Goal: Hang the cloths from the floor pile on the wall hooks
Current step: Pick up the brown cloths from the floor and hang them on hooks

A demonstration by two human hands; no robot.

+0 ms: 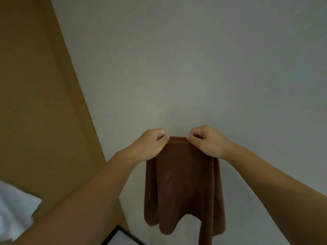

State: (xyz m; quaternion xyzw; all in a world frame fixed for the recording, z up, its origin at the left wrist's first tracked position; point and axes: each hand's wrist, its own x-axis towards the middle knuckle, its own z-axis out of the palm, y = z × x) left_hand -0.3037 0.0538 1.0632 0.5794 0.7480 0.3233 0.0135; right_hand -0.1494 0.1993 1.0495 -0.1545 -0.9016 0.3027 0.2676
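No readable text, label, brand, number or sign anywhere in view.

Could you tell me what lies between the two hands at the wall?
In the head view, only the brown cloth's folded top edge spans between left hand and right hand; no hook shows.
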